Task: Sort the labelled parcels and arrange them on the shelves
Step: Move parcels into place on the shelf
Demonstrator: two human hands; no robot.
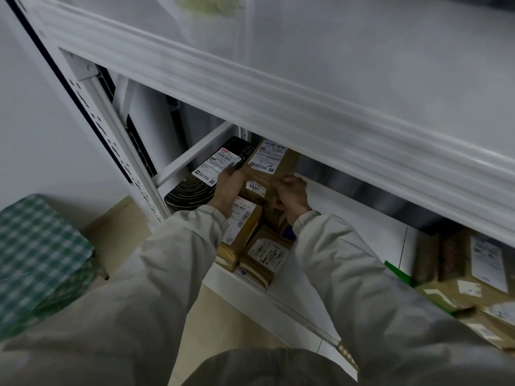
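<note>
Head camera looks steeply down, close, into the lower shelf (320, 207)

White painted metal shelf (278, 87), smooth satin finish, matt brown cardboard parcels (267, 174) with paper labels, checked woven cloth (41, 260), matt fabric sleeves (172, 263)

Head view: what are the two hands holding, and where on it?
Both grip the upright brown parcel on the lower shelf: left hand on its left side, right hand on its right edge.
</note>
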